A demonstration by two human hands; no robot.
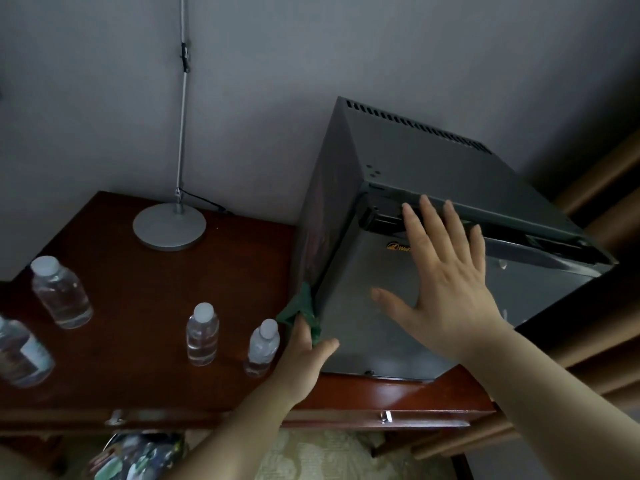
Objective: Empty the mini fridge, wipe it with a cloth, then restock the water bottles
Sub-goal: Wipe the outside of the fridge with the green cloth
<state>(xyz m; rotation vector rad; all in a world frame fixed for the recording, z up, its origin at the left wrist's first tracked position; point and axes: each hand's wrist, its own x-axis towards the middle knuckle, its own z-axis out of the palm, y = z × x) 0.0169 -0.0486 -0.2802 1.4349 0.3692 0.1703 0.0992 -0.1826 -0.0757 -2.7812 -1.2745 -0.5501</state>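
The mini fridge (pixel 433 161) sits on the brown bench (pixel 156 289) with its back near the wall (pixel 311 46). It stands up straight like a box. Its door (pixel 360 306) is closed and faces the person, and the air slots on top run along the back edge. The right hand (pixel 446 292) lies flat on the door with its fingers (pixel 429 220) straight and spread wide, likely to hold the fridge steady. At the fridge's left front corner, the left hand (pixel 304 355) pinches a green cloth (pixel 299 310) against the edge, so it looks like wiping time. Left of the fridge stand four water bottles (pixel 263 348), caps up, probably waiting to go back in. A round lamp base (pixel 169 226) sits farther left of the fridge, by the wall.
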